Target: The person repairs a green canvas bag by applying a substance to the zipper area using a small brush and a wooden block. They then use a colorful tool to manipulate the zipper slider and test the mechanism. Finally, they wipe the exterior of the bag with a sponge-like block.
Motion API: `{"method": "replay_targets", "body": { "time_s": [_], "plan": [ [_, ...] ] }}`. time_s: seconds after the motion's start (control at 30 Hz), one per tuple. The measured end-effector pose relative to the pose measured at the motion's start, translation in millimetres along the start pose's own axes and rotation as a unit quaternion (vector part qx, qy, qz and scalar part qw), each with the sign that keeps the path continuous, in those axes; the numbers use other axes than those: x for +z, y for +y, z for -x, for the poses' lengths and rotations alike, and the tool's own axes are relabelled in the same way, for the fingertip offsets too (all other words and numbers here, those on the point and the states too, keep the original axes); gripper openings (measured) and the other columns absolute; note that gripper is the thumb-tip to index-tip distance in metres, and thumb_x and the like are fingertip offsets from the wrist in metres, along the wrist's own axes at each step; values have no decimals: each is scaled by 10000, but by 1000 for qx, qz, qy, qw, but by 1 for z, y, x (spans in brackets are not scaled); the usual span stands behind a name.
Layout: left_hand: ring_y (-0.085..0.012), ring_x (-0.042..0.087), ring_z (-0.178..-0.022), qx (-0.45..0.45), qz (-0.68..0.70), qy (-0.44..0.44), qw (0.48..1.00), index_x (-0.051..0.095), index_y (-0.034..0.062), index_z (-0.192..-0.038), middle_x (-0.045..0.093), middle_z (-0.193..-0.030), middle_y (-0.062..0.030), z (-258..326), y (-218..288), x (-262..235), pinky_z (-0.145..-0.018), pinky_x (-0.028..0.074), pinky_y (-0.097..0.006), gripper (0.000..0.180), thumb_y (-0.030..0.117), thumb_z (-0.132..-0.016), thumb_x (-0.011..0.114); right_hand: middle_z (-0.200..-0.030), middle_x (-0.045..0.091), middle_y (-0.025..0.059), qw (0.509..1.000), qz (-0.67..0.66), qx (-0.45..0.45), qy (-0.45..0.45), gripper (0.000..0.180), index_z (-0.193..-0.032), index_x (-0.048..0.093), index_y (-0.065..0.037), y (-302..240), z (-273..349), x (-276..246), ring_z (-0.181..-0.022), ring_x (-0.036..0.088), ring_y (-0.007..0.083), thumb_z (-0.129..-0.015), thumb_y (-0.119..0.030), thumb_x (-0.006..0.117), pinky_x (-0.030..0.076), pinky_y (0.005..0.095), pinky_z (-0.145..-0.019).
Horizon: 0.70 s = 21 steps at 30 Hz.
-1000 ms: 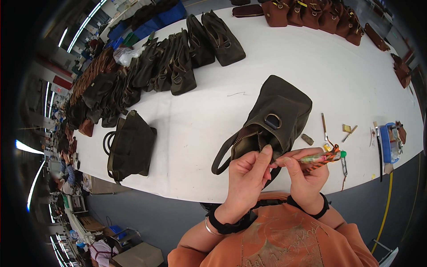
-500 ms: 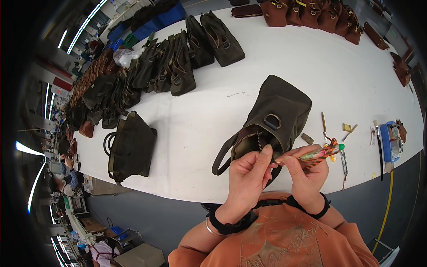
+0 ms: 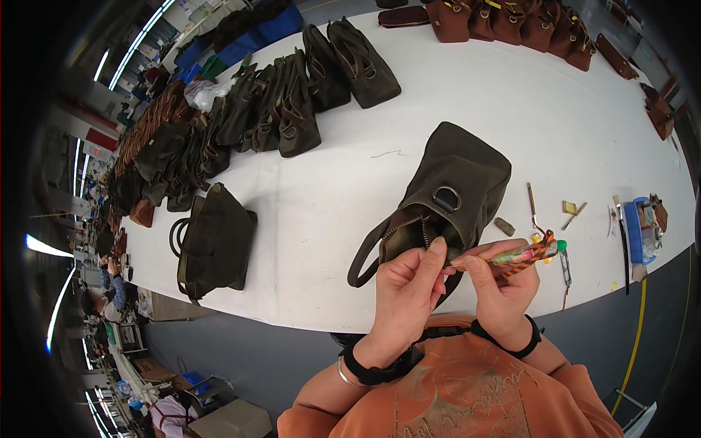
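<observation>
A dark olive leather handbag [image 3: 467,164] lies on its side in front of me, its mouth toward me, with a metal D-ring [image 3: 446,198] on its side. The zipper [image 3: 426,232] at its mouth is partly open, teeth showing. My left hand [image 3: 410,288] is closed in a pinch on the bag's edge by the zipper's near end; the thumb hides the exact spot. In my right hand [image 3: 504,285] is an awl-like tool [image 3: 522,255] with a green-ended handle wrapped in orange and black stripes. Its thin shaft points left and meets the left fingertips.
Another dark handbag [image 3: 219,241] stands at the left, before a row of dark bags [image 3: 299,109]. Brown bags [image 3: 537,29] line the far right. Right of my work lie a metal tool [image 3: 532,204], a small block [image 3: 504,226], a brush [image 3: 575,215] and a blue tray [image 3: 634,241].
The right hand and its tool have shifted very slightly, the handle tilting a little. The left hand keeps its pinch and the bag stays in place.
</observation>
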<state>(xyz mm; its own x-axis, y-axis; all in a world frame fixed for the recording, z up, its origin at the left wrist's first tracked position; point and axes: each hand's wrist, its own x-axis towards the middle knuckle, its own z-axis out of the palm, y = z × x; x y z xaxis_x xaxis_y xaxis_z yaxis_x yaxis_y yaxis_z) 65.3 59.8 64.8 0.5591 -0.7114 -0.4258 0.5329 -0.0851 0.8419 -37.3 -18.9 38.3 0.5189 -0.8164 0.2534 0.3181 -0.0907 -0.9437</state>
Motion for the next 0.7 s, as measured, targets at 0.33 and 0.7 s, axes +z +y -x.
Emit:
{"method": "replay_targets", "body": {
  "time_s": [0.33,0.7],
  "plan": [
    [3,361,-458,-12,8,-5,1000,598,76,-681,492,-560,60,1,1,-1,-405,253,-165,391,357,-953,607,-895,639,130,996,65,-58,-17,94,-901,588,49,2,-1,0,-768,656,170,-840,67,658,527,266,-668],
    [-17,345,-407,-16,-1,-1,1000,599,65,-708,457,-532,48,-1,0,-1,-371,228,-178,387,362,-956,598,-903,662,132,998,-64,14,-11,159,-994,495,15,1,-6,-1,-817,667,150,-892,36,617,539,263,-715]
  ]
}}
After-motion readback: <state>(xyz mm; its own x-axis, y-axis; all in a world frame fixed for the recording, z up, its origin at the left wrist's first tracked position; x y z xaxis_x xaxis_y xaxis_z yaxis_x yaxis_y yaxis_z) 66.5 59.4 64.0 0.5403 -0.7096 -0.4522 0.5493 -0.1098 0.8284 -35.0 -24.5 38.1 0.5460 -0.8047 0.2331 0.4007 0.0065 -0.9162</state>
